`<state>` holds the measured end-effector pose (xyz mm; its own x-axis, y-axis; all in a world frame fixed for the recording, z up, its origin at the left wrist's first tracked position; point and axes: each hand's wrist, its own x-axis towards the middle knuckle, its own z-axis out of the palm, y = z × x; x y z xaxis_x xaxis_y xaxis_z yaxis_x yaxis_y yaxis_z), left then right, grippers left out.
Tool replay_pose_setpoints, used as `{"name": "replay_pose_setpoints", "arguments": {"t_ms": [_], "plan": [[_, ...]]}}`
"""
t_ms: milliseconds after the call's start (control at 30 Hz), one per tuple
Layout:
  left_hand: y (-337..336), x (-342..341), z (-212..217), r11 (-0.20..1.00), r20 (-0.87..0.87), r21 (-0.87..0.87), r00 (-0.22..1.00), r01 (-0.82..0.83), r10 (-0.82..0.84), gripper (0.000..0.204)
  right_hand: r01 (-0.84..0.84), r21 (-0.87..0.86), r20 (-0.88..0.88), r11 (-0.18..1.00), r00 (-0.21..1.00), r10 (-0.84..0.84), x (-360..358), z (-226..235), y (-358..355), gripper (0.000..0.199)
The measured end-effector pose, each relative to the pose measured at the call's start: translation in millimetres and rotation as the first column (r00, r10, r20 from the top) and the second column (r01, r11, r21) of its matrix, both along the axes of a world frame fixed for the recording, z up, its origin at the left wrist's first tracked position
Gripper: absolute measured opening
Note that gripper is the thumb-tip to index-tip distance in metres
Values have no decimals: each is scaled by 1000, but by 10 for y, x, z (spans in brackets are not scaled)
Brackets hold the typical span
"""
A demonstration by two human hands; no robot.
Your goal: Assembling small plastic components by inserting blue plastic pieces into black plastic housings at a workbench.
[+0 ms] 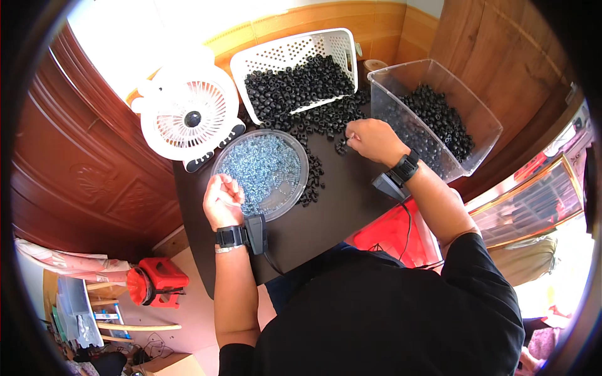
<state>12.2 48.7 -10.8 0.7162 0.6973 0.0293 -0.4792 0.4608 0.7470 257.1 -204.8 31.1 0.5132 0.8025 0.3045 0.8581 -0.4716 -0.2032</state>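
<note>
My left hand (224,199) is at the near-left rim of a round clear tub (290,202), its fingers curled in. Small bluish, see-through pieces (260,166) fill most of the tub. Over the table, beside loose black ring-like pieces (332,119), my right hand (378,141) has its fingers pressed together. Whatever either hand may hold is too small or hidden to make out. Behind the tub, a tilted white perforated basket (282,55) spills black pieces onto the table. To the right, a clear rectangular bin (433,72) holds more of them.
A white fan (191,118) stands left of the basket on the dark table (326,213). Each wrist wears a black strap with a boxy device (256,234) and cable. A red stool (166,282) is on the floor at the left. Brown panelled wood (94,169) borders the left.
</note>
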Motion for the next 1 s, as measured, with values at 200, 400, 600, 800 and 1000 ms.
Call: {"name": "replay_pose_setpoints", "arguments": {"t_ms": [200,400,600,800,1000], "plan": [[-117,18,19,999,-45,-32,999,3,-4,22,-71,-68,78,995,994,76,162,-10,479,19],[-210,36,34,1000,-75,-27,997,13,-15,21,-61,-185,94,981,992,80,151,-157,676,14],[-251,42,37,997,-89,24,994,73,-71,21,-179,6,70,984,982,178,234,-265,683,13],[-370,61,105,960,-249,176,954,217,-170,27,-225,440,-712,869,503,491,-381,135,940,15],[-357,70,78,972,-221,122,960,203,-173,36,-378,577,-654,724,317,687,-850,131,1337,15]]}}
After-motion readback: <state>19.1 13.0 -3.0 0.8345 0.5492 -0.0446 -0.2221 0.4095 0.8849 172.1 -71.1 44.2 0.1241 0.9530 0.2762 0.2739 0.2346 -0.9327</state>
